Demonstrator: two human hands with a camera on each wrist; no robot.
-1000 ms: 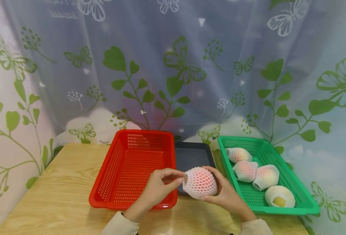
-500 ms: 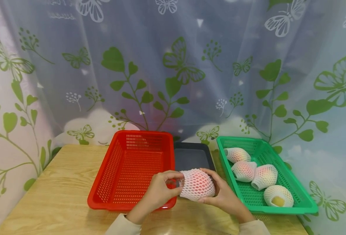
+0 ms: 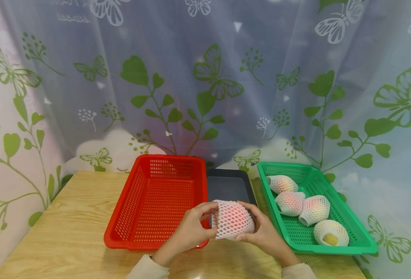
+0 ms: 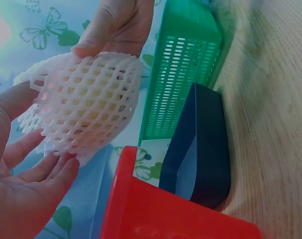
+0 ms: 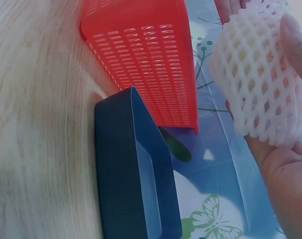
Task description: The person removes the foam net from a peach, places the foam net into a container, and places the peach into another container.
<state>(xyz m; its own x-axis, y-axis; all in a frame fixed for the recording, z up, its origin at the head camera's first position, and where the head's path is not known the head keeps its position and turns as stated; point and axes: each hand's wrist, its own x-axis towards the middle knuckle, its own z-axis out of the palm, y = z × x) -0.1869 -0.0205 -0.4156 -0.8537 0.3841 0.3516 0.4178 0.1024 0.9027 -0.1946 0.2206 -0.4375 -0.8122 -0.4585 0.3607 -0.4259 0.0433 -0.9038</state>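
A pink and pale yellow fruit in a white foam net (image 3: 234,219) is held up between the two hands, above the table. Its exact kind is hidden by the mesh. My right hand (image 3: 266,234) grips the fruit's right end, thumb on the near side and fingers behind. My left hand (image 3: 193,224) holds the net's open left end, its fingers and thumb spread apart at the rim. In the left wrist view, the left fingertips (image 4: 66,167) touch the edge of the mesh (image 4: 93,99). A dark grey tray (image 3: 228,186) lies behind the fruit, partly hidden by it.
On the left stands a red slotted basket (image 3: 205,182) with nothing in it. The green basket (image 3: 360,232) on the right holds several netted fruits (image 3: 316,210). Both rest on a wooden table (image 3: 62,221), with a printed curtain (image 3: 177,77) behind.
The left hand's fingers and thumb have spread, and the net's left end has widened and reaches further left. The right hand keeps its grip on the fruit. The baskets stay put.
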